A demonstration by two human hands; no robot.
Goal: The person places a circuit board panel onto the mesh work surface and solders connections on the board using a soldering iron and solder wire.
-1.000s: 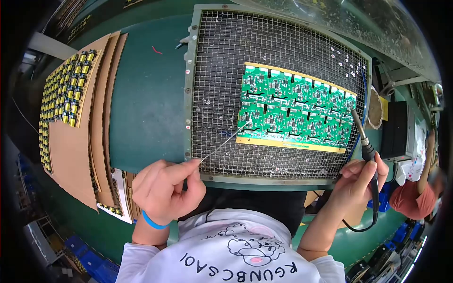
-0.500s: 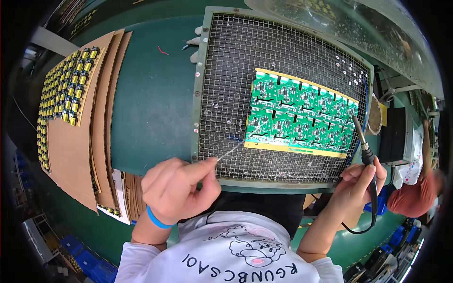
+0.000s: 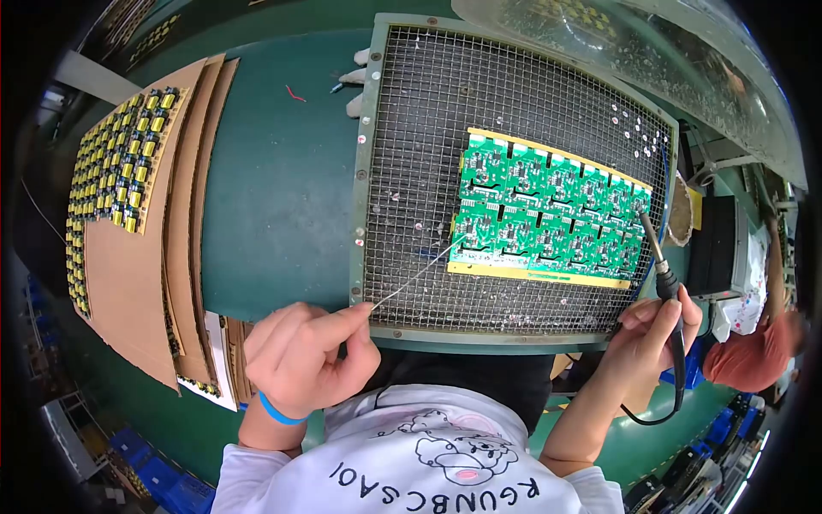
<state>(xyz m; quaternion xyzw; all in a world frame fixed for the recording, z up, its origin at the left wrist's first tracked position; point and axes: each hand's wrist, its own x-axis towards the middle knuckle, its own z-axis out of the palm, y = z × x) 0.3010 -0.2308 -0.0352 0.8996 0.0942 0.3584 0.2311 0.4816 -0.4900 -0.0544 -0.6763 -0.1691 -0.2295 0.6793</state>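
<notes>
Pinched between the thumb and forefinger of my left hand [image 3: 312,351] is a thin solder wire [image 3: 415,276]. It slants up to the lower left part of the green circuit board panel [image 3: 548,210]; whether its tip touches cannot be told. My right hand [image 3: 646,330] grips a soldering iron [image 3: 666,278] by its black handle. The iron's tip lies over the panel's right edge; contact is unclear. The panel rests on a framed wire mesh [image 3: 419,146], its yellow edge strips along the top and bottom.
Cardboard sheets [image 3: 124,300] with boards of yellow components [image 3: 120,163] are stacked on the left. A clear plastic hood [image 3: 616,51] overhangs the far right. Gloved fingertips [image 3: 357,81] show at the mesh's far left edge. Another person [image 3: 753,351] is at the right.
My left hand has moved slightly left and down, and more of the solder wire shows straight. The panel appears shifted slightly right and down. My right hand looks nearly unchanged.
</notes>
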